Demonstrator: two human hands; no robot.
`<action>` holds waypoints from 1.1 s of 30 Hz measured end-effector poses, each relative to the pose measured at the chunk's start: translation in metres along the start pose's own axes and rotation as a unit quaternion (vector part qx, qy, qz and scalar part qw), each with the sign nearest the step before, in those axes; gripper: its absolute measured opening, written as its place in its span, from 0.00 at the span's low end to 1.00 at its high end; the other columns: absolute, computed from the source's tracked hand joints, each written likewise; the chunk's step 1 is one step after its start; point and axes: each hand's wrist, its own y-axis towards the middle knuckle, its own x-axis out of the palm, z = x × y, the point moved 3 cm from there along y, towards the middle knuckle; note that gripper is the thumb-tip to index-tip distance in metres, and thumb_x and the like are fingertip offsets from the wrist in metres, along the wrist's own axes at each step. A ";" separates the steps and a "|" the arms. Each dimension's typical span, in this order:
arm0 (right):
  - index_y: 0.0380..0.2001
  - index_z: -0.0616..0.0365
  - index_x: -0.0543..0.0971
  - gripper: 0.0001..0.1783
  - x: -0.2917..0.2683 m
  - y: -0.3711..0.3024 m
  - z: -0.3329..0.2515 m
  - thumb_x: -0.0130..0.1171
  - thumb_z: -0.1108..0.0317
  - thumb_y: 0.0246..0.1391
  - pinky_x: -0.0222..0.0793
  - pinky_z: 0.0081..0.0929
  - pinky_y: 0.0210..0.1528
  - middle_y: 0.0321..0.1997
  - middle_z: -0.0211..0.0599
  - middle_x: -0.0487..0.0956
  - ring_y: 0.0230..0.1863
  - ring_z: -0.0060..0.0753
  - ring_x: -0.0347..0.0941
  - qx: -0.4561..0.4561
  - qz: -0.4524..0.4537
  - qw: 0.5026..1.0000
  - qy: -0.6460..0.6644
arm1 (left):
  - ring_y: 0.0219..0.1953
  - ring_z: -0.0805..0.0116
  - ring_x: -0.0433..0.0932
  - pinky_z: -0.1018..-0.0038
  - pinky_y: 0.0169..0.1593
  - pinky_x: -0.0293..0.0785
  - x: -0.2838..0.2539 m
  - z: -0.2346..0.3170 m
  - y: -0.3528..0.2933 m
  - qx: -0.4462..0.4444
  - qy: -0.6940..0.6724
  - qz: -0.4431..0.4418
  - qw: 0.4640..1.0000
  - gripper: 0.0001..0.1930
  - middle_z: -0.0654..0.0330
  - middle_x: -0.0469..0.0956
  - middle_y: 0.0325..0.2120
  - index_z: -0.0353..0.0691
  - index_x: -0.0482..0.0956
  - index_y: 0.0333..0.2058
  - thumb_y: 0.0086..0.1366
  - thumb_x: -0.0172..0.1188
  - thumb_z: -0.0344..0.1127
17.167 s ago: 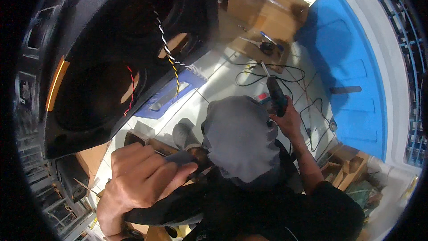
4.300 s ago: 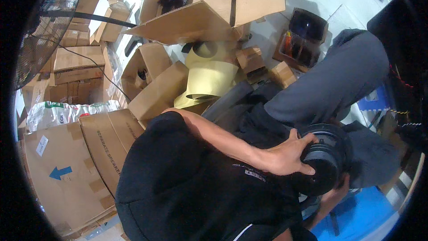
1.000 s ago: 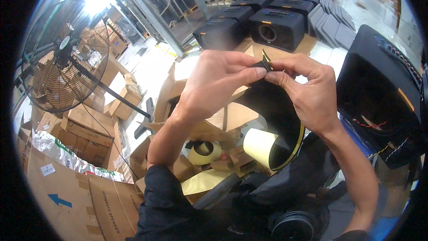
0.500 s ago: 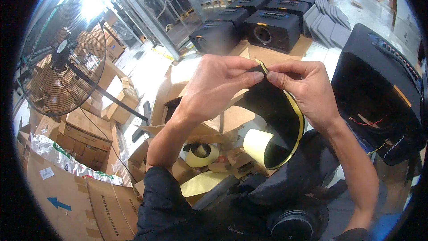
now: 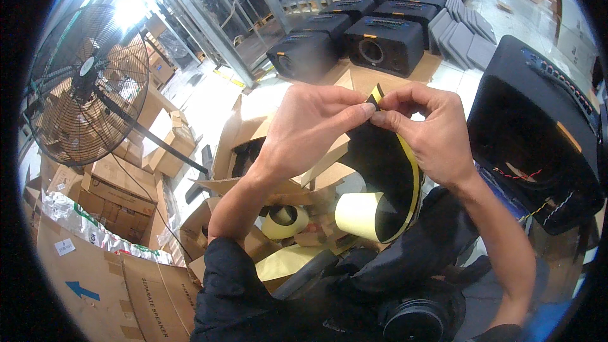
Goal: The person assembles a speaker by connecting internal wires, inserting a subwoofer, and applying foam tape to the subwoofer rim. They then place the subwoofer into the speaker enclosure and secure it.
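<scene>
Both hands are raised in the middle of the view, pinching the upper end of a black strip [image 5: 375,158] with yellow backing. My left hand [image 5: 304,126] grips the end between thumb and forefinger. Close beside it, my right hand [image 5: 437,133] pinches the same end, where a narrow yellow tip points up between the fingers. The strip hangs below in a broad curve. Its lower end curls round, showing the yellow backing [image 5: 358,215]. Whether the backing has come loose at the tip is too small to tell.
A large black speaker cabinet [image 5: 525,120] with loose wires stands at right. Below my hands lie an open cardboard box [image 5: 228,168] and a yellow-and-black roll [image 5: 278,228]. A round black speaker driver [image 5: 415,324] is nearest me. A pedestal fan [image 5: 88,82] stands left; several speakers [image 5: 387,47] fill the back.
My right fingers have shifted slightly left and lower at the strip's end, and more of the yellow tip shows above them. The strip's curled lower end has swung a little left.
</scene>
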 end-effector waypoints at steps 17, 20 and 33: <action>0.30 0.64 0.82 0.07 0.010 -0.013 -0.008 0.70 0.79 0.47 0.73 0.36 0.37 0.31 0.44 0.81 0.33 0.43 0.78 -0.130 0.107 0.977 -0.128 | 0.29 0.80 0.77 0.79 0.34 0.74 0.005 0.004 -0.003 -0.035 -0.035 0.036 0.998 0.13 0.61 0.85 0.27 0.29 0.87 0.40 0.70 0.63 0.36; 0.30 0.64 0.82 0.06 0.009 -0.014 -0.005 0.70 0.79 0.47 0.73 0.36 0.36 0.31 0.43 0.81 0.33 0.42 0.78 -0.095 0.126 0.984 -0.087 | 0.30 0.80 0.77 0.80 0.35 0.74 0.006 0.007 -0.004 -0.030 -0.053 0.033 0.998 0.13 0.62 0.85 0.29 0.28 0.87 0.42 0.71 0.62 0.36; 0.26 0.60 0.81 0.06 0.013 -0.021 -0.008 0.67 0.80 0.44 0.71 0.39 0.33 0.27 0.39 0.77 0.32 0.44 0.74 -0.247 0.155 0.921 -0.258 | 0.32 0.79 0.80 0.80 0.38 0.77 0.013 0.007 -0.003 -0.042 -0.066 0.024 0.997 0.13 0.59 0.87 0.32 0.27 0.86 0.40 0.72 0.61 0.34</action>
